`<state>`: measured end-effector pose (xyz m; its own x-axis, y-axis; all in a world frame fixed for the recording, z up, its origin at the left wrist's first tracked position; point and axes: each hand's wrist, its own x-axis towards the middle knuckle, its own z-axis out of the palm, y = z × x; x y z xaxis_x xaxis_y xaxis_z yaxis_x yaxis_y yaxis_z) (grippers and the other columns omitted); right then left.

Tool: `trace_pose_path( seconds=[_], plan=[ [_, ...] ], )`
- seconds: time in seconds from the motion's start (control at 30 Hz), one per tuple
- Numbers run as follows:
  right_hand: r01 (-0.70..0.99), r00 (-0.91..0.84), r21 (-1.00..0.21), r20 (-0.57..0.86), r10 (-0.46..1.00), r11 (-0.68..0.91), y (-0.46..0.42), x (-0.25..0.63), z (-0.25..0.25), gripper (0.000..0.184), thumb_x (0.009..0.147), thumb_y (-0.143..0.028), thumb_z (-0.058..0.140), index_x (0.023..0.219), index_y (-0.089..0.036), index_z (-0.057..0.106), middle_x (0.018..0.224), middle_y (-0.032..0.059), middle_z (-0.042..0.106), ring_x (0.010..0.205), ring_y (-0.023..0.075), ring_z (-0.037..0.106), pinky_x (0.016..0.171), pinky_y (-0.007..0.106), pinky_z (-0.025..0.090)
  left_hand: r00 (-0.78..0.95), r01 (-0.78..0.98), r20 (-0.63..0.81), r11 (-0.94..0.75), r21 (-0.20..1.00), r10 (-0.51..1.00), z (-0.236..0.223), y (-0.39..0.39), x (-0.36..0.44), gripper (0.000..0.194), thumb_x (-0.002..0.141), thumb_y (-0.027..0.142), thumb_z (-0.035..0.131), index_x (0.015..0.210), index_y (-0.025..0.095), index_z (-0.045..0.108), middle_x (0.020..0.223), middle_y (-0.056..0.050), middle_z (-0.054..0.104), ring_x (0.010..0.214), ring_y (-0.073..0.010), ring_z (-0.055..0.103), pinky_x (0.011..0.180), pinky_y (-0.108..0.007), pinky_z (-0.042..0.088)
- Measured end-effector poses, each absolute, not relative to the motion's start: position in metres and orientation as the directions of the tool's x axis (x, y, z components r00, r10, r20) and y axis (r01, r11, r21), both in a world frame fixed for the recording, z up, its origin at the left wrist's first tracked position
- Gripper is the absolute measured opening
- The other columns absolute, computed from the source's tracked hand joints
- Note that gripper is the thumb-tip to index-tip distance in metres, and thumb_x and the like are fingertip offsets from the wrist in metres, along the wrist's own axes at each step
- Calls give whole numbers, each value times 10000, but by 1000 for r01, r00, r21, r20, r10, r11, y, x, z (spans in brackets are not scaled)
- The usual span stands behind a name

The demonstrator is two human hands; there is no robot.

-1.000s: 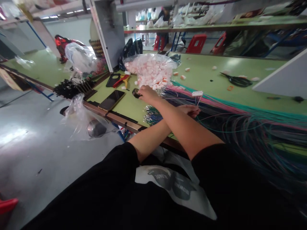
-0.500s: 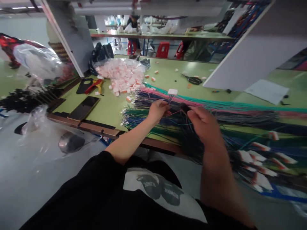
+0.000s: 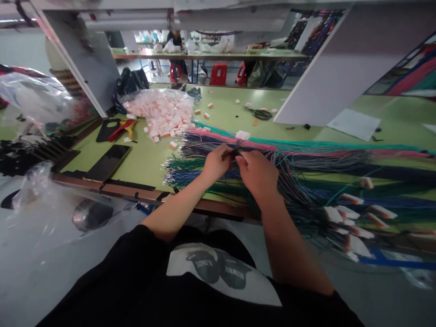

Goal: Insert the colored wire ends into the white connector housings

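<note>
My left hand point(image 3: 216, 163) and my right hand point(image 3: 257, 172) meet over a thick spread of coloured wires point(image 3: 306, 159) lying across the green table point(image 3: 146, 159). Both hands are closed in a pinch on thin wires that run up to a small white connector point(image 3: 243, 135) just above my fingers. A clear bag of white and pink connectors point(image 3: 161, 111) lies to the upper left of my hands. Finished wire ends with white connectors point(image 3: 350, 218) hang off the table edge at the right.
A dark phone point(image 3: 108, 162), a black case and a red-yellow hand tool point(image 3: 121, 129) lie at the left. Scissors point(image 3: 259, 113) and loose connectors sit farther back. A white panel point(image 3: 323, 81) stands at the right. A plastic bag point(image 3: 51, 200) hangs off the front edge. Red stools and a person stand beyond.
My right hand drew back from the connector pile at the left, uncrossed from my left arm and came to the wires beside my left hand. The view swung right.
</note>
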<state>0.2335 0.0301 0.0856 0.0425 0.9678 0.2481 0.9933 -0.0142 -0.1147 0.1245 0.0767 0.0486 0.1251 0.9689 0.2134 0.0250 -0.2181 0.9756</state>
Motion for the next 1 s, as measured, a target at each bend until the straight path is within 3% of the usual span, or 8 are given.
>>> trace_pose_path(
  seconds=[0.23,0.4,0.53,0.63,0.77,0.9,1.0],
  plan=[
    [998,40,-49,248,968,-28,30,232,86,334,975,-301,372,1078,-205,675,1062,140,674,902,264,633,539,314,289,116,64,276,-285,957,954,54,72,122,264,813,21,527,626,208,520,518,68,503,507,-105,521,573,-208,377],
    [997,3,-69,292,956,18,31,237,81,335,961,-310,381,1079,-207,677,1049,137,680,892,261,633,568,317,365,109,12,242,-245,970,964,53,74,121,257,834,67,556,618,200,515,442,85,485,433,-86,482,535,-203,364],
    [965,-131,-175,326,936,196,37,250,77,382,912,-243,413,1236,-215,614,1135,126,674,1025,281,616,755,376,486,96,-143,136,-122,982,986,57,76,121,232,817,68,561,619,186,528,401,93,468,365,-71,439,444,-192,318],
    [928,-191,-236,364,911,289,46,258,76,409,878,-199,432,1249,-183,601,1186,138,670,1103,293,592,905,439,477,110,-259,91,-60,964,990,62,75,121,222,792,56,575,607,171,531,415,92,488,323,-42,385,385,-182,252],
    [910,-205,-269,370,906,316,59,260,76,362,849,-170,452,1139,-160,668,1131,144,689,1087,293,596,930,441,467,210,-355,38,40,934,977,64,77,118,203,775,46,579,608,154,536,475,77,543,300,-12,357,344,-162,214],
    [879,-243,-263,472,848,398,66,257,75,381,881,-169,423,1123,-233,712,1103,108,700,1094,269,594,947,432,458,369,-407,-70,229,884,927,63,82,111,233,798,47,583,603,154,513,466,56,548,293,-7,343,325,-136,209],
    [860,-236,-269,544,805,434,68,257,73,356,902,-196,414,985,-253,756,1094,88,708,1102,252,601,963,422,453,450,-431,-142,353,831,882,65,83,108,243,819,57,618,617,146,517,471,55,542,304,9,335,325,-105,225]
  ],
)
